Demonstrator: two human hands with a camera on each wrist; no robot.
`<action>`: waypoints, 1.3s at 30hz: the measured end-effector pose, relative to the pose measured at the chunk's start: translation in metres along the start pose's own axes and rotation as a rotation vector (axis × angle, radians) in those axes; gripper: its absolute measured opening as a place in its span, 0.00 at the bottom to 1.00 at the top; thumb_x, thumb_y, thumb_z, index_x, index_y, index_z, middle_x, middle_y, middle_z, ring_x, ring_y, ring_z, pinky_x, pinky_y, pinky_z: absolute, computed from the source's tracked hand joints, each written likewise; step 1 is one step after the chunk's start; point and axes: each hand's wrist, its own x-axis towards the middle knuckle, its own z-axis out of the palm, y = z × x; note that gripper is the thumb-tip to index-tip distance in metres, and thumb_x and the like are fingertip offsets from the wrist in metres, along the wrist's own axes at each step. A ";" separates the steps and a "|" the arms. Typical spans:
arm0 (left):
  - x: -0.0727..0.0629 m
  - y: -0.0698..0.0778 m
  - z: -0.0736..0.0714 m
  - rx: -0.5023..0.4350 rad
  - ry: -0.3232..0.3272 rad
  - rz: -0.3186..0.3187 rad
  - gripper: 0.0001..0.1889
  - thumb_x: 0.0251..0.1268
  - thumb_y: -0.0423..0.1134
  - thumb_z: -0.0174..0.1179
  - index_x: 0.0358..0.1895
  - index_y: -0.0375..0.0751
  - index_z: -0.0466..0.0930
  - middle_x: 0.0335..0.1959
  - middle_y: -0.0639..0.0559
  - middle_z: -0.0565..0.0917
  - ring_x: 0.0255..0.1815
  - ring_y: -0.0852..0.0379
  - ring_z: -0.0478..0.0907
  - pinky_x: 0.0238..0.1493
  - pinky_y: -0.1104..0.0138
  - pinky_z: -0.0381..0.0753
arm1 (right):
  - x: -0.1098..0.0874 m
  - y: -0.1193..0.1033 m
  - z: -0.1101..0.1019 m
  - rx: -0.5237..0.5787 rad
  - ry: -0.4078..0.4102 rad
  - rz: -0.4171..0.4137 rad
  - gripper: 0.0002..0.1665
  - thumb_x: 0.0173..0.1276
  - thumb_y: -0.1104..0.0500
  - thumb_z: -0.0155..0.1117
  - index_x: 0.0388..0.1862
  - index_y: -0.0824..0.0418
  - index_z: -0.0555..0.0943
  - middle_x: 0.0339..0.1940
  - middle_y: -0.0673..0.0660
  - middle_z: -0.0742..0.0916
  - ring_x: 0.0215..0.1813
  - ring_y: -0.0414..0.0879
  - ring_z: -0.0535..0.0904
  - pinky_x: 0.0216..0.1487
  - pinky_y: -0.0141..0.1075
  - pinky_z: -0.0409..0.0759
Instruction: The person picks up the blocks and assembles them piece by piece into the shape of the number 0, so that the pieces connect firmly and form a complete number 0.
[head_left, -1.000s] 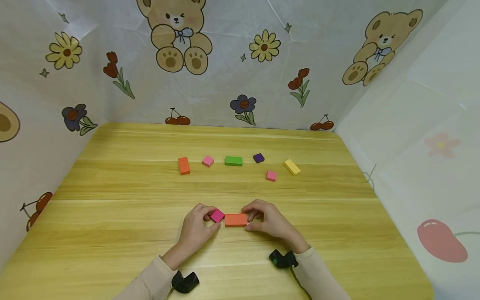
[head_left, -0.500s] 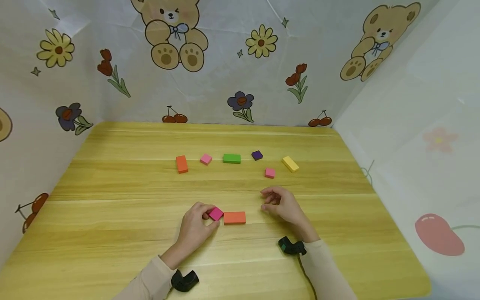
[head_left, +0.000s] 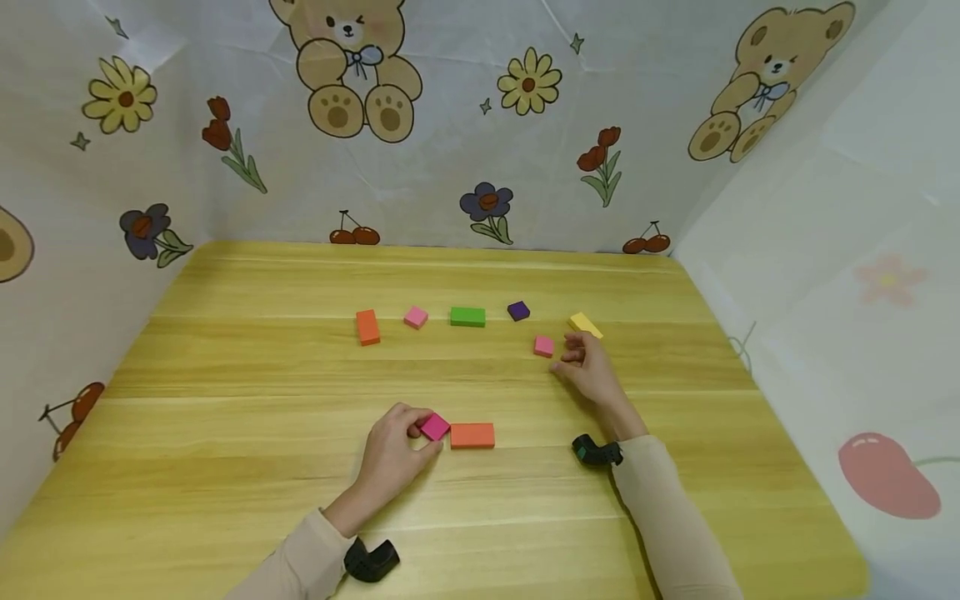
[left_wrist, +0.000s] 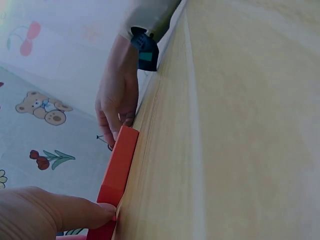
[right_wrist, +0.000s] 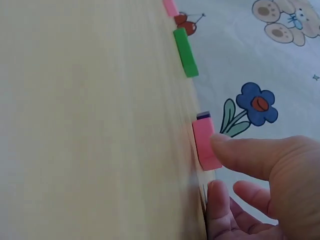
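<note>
My left hand (head_left: pixel 397 450) pinches a magenta block (head_left: pixel 435 427) between thumb and fingers on the wooden table. One corner of that block meets the left end of a longer orange block (head_left: pixel 472 436), which lies flat. In the left wrist view, the thumb presses on the magenta block (left_wrist: pixel 102 232) beside the orange one (left_wrist: pixel 117 165). Farther back, my right hand (head_left: pixel 592 375) reaches beside a small pink block (head_left: pixel 543 347), its thumb and fingers parted at the block's right side. The right wrist view has the thumb overlapping the pink block (right_wrist: pixel 205 145).
Along the back lie another orange block (head_left: pixel 368 327), a second pink block (head_left: pixel 416 317), a green block (head_left: pixel 468 317) and a purple block (head_left: pixel 518 311). A yellow block (head_left: pixel 584 323) is partly behind the right fingers. Printed cloth walls (head_left: pixel 442 167) border the table (head_left: pixel 262 358).
My right hand has left the near orange block's right end and moved back and right to the small pink block. The left hand stays on the magenta block.
</note>
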 end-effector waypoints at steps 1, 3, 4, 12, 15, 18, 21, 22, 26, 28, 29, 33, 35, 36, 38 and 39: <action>0.000 0.000 0.000 0.002 -0.001 -0.002 0.19 0.43 0.33 0.77 0.44 0.38 0.87 0.31 0.54 0.79 0.31 0.62 0.72 0.34 0.69 0.70 | 0.003 0.001 -0.001 -0.029 -0.005 -0.010 0.34 0.64 0.67 0.67 0.66 0.74 0.66 0.60 0.71 0.74 0.53 0.60 0.77 0.48 0.30 0.76; 0.000 0.000 0.001 0.003 -0.002 0.002 0.19 0.43 0.32 0.77 0.43 0.38 0.86 0.31 0.54 0.79 0.31 0.62 0.72 0.33 0.70 0.70 | 0.008 0.000 -0.001 -0.094 -0.019 -0.035 0.34 0.64 0.66 0.68 0.66 0.73 0.67 0.60 0.71 0.74 0.52 0.59 0.77 0.49 0.36 0.78; -0.001 0.001 0.001 0.003 -0.003 0.001 0.19 0.43 0.32 0.77 0.43 0.38 0.86 0.31 0.54 0.79 0.30 0.62 0.72 0.33 0.70 0.70 | 0.009 0.000 -0.001 -0.126 -0.026 -0.049 0.34 0.64 0.65 0.68 0.66 0.73 0.67 0.60 0.71 0.74 0.51 0.59 0.77 0.50 0.40 0.77; 0.000 0.002 -0.001 0.002 -0.006 -0.002 0.20 0.43 0.32 0.77 0.44 0.38 0.86 0.31 0.54 0.79 0.31 0.62 0.72 0.34 0.69 0.71 | 0.015 -0.008 0.003 -0.212 -0.020 -0.075 0.29 0.63 0.65 0.68 0.62 0.72 0.73 0.52 0.69 0.77 0.47 0.57 0.77 0.49 0.45 0.76; 0.000 0.001 -0.001 0.004 -0.002 -0.004 0.20 0.42 0.32 0.77 0.44 0.37 0.86 0.31 0.55 0.79 0.30 0.63 0.72 0.33 0.70 0.71 | 0.016 -0.008 0.004 -0.234 0.001 -0.102 0.25 0.63 0.66 0.68 0.58 0.73 0.76 0.47 0.69 0.78 0.44 0.56 0.77 0.46 0.43 0.76; -0.001 0.001 0.000 0.008 0.001 0.001 0.20 0.42 0.32 0.77 0.43 0.37 0.86 0.30 0.55 0.78 0.30 0.63 0.72 0.33 0.70 0.71 | 0.016 -0.008 0.006 -0.241 0.021 -0.103 0.22 0.63 0.66 0.68 0.55 0.73 0.78 0.45 0.68 0.79 0.43 0.56 0.77 0.45 0.42 0.76; -0.001 0.001 0.000 0.002 0.003 0.001 0.20 0.42 0.32 0.77 0.43 0.37 0.86 0.31 0.55 0.78 0.30 0.63 0.72 0.33 0.70 0.71 | 0.015 -0.009 0.007 -0.242 0.035 -0.077 0.20 0.63 0.66 0.68 0.54 0.71 0.79 0.46 0.67 0.80 0.44 0.56 0.78 0.46 0.43 0.78; -0.001 0.001 0.000 0.001 0.002 0.002 0.20 0.42 0.33 0.77 0.43 0.37 0.86 0.31 0.55 0.78 0.30 0.63 0.72 0.33 0.70 0.71 | 0.015 -0.009 0.008 -0.244 0.038 -0.069 0.20 0.64 0.65 0.68 0.53 0.71 0.79 0.47 0.67 0.80 0.44 0.56 0.79 0.46 0.44 0.78; -0.001 0.001 -0.001 -0.002 0.001 -0.008 0.20 0.42 0.33 0.77 0.44 0.37 0.86 0.31 0.56 0.78 0.31 0.63 0.72 0.34 0.70 0.72 | 0.014 -0.010 0.009 -0.239 0.046 -0.048 0.19 0.64 0.65 0.68 0.53 0.71 0.79 0.47 0.67 0.81 0.45 0.56 0.80 0.47 0.45 0.79; -0.001 0.001 -0.001 0.001 0.002 -0.006 0.20 0.42 0.33 0.77 0.44 0.37 0.86 0.31 0.56 0.78 0.30 0.63 0.72 0.34 0.70 0.72 | 0.013 -0.010 0.010 -0.220 0.047 -0.039 0.19 0.64 0.66 0.68 0.53 0.71 0.80 0.47 0.67 0.81 0.46 0.56 0.80 0.47 0.43 0.79; -0.001 0.001 -0.001 0.002 0.003 -0.008 0.20 0.42 0.33 0.77 0.43 0.37 0.86 0.30 0.56 0.78 0.30 0.62 0.72 0.34 0.70 0.72 | 0.013 -0.010 0.010 -0.210 0.050 -0.036 0.19 0.64 0.66 0.68 0.53 0.71 0.80 0.47 0.67 0.81 0.45 0.55 0.80 0.46 0.42 0.79; -0.001 0.000 -0.001 0.007 0.000 -0.003 0.20 0.43 0.32 0.77 0.44 0.38 0.86 0.30 0.55 0.78 0.30 0.62 0.72 0.33 0.70 0.71 | 0.011 -0.008 0.011 -0.168 0.060 -0.016 0.19 0.63 0.66 0.69 0.53 0.71 0.80 0.45 0.67 0.83 0.44 0.53 0.80 0.42 0.33 0.79; -0.001 0.000 -0.001 0.010 -0.001 0.000 0.19 0.43 0.32 0.77 0.44 0.38 0.86 0.31 0.55 0.78 0.31 0.63 0.73 0.34 0.70 0.72 | 0.009 -0.006 0.011 -0.149 0.070 -0.007 0.20 0.63 0.66 0.69 0.53 0.71 0.80 0.44 0.66 0.84 0.43 0.52 0.81 0.40 0.30 0.78; -0.001 0.000 -0.001 0.010 -0.002 0.001 0.20 0.43 0.32 0.77 0.44 0.38 0.86 0.31 0.55 0.79 0.31 0.63 0.73 0.34 0.70 0.72 | 0.008 -0.005 0.011 -0.140 0.074 -0.005 0.20 0.62 0.66 0.69 0.52 0.71 0.80 0.43 0.67 0.84 0.42 0.52 0.81 0.39 0.28 0.78; -0.001 0.000 0.000 0.009 -0.005 -0.005 0.20 0.43 0.33 0.77 0.44 0.38 0.86 0.32 0.55 0.79 0.31 0.63 0.73 0.34 0.70 0.72 | 0.005 -0.005 0.011 -0.128 0.084 0.005 0.20 0.62 0.65 0.70 0.52 0.70 0.80 0.42 0.66 0.85 0.42 0.52 0.81 0.38 0.26 0.78; -0.001 0.000 0.000 0.008 -0.007 -0.007 0.20 0.43 0.33 0.77 0.44 0.39 0.86 0.32 0.55 0.79 0.31 0.63 0.73 0.34 0.70 0.72 | 0.004 -0.005 0.011 -0.119 0.091 0.012 0.20 0.62 0.65 0.70 0.52 0.70 0.80 0.42 0.66 0.85 0.42 0.52 0.81 0.38 0.26 0.77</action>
